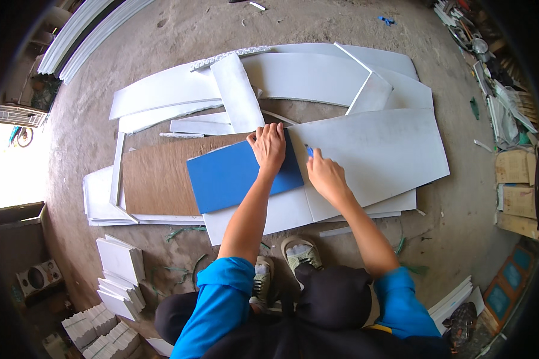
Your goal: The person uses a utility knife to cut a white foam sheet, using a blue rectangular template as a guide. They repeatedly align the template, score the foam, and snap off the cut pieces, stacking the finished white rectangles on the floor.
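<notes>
A rectangular blue board (233,173) lies at a slant on a large white foam-like sheet (374,157). My left hand (268,146) presses on the board near its far edge, with bent fingers hooked over that edge. Just beyond the board's right edge, my right hand (327,175) is closed round a small blue-handled cutter knife (309,151). Its tip rests close to the white sheet; whether it touches cannot be made out. A thin line in the sheet runs toward me from the board's near right corner. Most of the knife's handle is hidden in my fingers.
A brown board (161,173) lies left of the blue one. Long white sheets (317,75) and a white strip (236,90) lie beyond. Stacked white pieces (120,263) stand near left, cardboard boxes (515,182) far right. My shoes (302,252) are close to the sheet's near edge.
</notes>
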The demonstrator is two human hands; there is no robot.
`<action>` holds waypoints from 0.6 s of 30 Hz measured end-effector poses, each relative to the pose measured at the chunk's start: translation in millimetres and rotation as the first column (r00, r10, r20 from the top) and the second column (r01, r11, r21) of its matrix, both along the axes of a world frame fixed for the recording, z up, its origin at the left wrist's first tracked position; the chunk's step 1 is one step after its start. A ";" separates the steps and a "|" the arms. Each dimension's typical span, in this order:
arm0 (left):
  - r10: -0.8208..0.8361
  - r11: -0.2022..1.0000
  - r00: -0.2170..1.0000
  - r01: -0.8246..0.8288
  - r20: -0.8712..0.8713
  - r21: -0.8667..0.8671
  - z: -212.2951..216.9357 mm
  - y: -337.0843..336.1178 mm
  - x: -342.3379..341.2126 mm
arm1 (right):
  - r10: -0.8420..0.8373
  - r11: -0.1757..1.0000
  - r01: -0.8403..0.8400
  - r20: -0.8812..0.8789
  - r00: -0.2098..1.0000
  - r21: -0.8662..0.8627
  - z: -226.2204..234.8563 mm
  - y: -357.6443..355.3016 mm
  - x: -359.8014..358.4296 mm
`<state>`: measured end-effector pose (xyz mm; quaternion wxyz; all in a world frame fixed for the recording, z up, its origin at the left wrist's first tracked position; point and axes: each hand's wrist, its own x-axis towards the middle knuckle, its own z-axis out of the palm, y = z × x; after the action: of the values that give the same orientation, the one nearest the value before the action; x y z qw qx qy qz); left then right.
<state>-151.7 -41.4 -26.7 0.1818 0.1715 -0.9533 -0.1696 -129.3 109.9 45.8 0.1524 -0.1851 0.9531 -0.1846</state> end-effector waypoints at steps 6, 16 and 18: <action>-0.015 1.000 1.000 0.015 -0.027 0.003 -6.4 -0.6 1.3 | 0.049 0.999 -0.048 -0.151 0.987 0.010 -34.9 -41.7 -32.7; -0.017 1.000 0.999 0.017 -0.030 0.000 -4.3 -0.5 3.5 | 0.033 0.999 -0.037 -0.134 0.990 -0.022 -48.1 -54.9 -45.4; -0.014 1.000 0.997 0.014 -0.080 -0.008 -5.8 2.2 1.8 | 0.044 0.999 -0.043 -0.128 0.991 0.009 -43.5 -54.5 -51.3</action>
<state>-149.9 -39.2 -32.5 0.2194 0.1572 -0.9471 -0.1738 -180.6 55.4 2.3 0.0957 -0.2169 0.9572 -0.1662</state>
